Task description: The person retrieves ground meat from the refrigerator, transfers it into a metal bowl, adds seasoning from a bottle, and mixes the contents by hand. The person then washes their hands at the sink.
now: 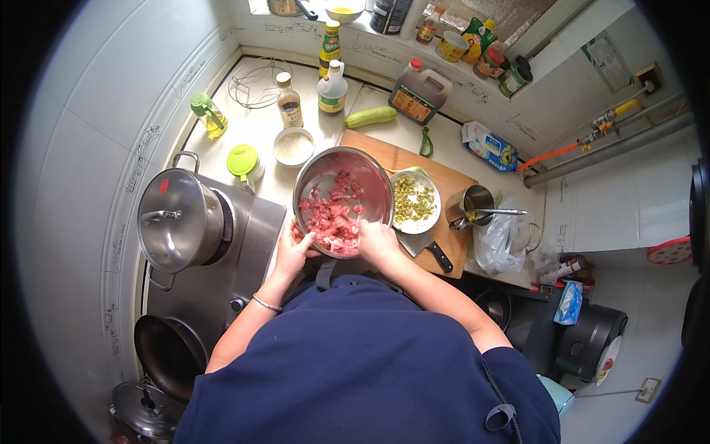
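A stainless steel bowl stands tilted at the counter's front edge, partly over a wooden cutting board. Raw minced meat lies in its lower half. My left hand grips the bowl's rim at the lower left, thumb over the edge. My right hand reaches over the rim at the lower right with curled fingers; the fingertips are at the meat and partly hidden, so what they hold cannot be told. Right of the bowl are a white bowl of chopped greenish pieces and a cleaver with a black handle.
The cutting board carries a steel cup. A lidded steel pot and a dark wok are on the stove at left. Behind stand a small bowl of pale contents, a zucchini, sauce bottles and a large jug.
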A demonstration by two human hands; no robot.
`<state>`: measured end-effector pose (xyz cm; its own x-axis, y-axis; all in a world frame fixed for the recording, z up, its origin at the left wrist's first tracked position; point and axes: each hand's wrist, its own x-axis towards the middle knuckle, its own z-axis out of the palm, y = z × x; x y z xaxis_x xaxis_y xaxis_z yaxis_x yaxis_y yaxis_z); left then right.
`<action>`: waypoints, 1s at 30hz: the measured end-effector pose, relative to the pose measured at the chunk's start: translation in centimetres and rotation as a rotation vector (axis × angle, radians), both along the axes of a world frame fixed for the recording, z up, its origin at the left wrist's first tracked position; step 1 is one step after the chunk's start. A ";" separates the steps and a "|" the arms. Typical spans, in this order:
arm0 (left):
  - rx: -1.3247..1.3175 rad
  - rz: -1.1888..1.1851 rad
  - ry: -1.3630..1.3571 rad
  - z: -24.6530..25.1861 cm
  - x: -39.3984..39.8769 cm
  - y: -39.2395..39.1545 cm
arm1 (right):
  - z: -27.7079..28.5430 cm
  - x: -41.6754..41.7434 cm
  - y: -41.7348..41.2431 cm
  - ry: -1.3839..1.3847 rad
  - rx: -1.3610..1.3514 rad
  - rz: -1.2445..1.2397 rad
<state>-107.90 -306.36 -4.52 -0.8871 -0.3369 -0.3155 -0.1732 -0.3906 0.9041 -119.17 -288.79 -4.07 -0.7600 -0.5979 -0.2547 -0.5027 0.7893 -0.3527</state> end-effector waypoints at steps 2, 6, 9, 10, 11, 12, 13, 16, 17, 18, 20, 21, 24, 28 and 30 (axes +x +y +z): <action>0.003 0.017 -0.004 -0.4 -0.1 -0.1 | 1.8 1.4 -0.3 -0.046 -0.129 0.096; -0.032 -0.025 -0.018 0.1 -0.2 0.1 | -0.5 -0.4 -0.6 -0.107 0.090 0.103; -0.007 0.001 0.004 0.7 -0.2 0.3 | 1.2 -1.9 0.0 -0.102 0.059 0.000; 0.010 0.001 0.002 0.6 -0.3 0.3 | 1.5 -2.4 0.4 -0.055 0.063 -0.016; 0.027 0.002 0.000 0.6 -0.3 0.3 | 1.6 -2.8 0.7 -0.009 0.067 -0.031; 0.039 0.000 0.001 0.6 -0.4 0.2 | 1.4 -3.6 1.1 0.033 0.089 -0.089; 0.037 -0.001 0.000 0.6 -0.4 0.2 | 1.0 -4.3 1.4 0.075 0.111 -0.147; 0.000 0.009 -0.018 0.3 0.0 0.7 | -0.1 -4.5 1.4 0.042 0.183 -0.192; 0.012 0.009 -0.007 0.2 0.0 0.8 | -0.8 -4.2 1.1 0.019 0.205 -0.197; 0.024 0.007 0.004 0.3 0.0 1.0 | -2.0 -3.5 0.9 -0.021 0.226 -0.122; 0.030 0.008 0.021 0.2 -0.2 0.7 | -1.3 -1.5 0.2 0.004 0.143 -0.074; 0.023 0.015 0.025 0.1 -0.2 0.4 | -0.4 -0.7 -0.2 0.005 0.098 -0.065; 0.028 0.030 0.025 -0.6 -0.1 0.2 | 0.6 0.8 -0.2 -0.006 -0.075 0.070; 0.007 0.017 0.020 -0.7 -0.2 0.2 | 0.0 -0.8 -0.9 -0.074 0.142 0.094; -0.006 0.026 0.017 -0.3 -0.1 0.3 | 0.4 -1.8 -0.4 -0.034 0.126 0.045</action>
<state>-107.98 -306.07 -4.84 -0.8832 -0.3621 -0.2980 -0.1471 -0.3894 0.9092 -120.95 -289.22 -3.67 -0.7232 -0.5924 -0.3549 -0.5278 0.8056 -0.2691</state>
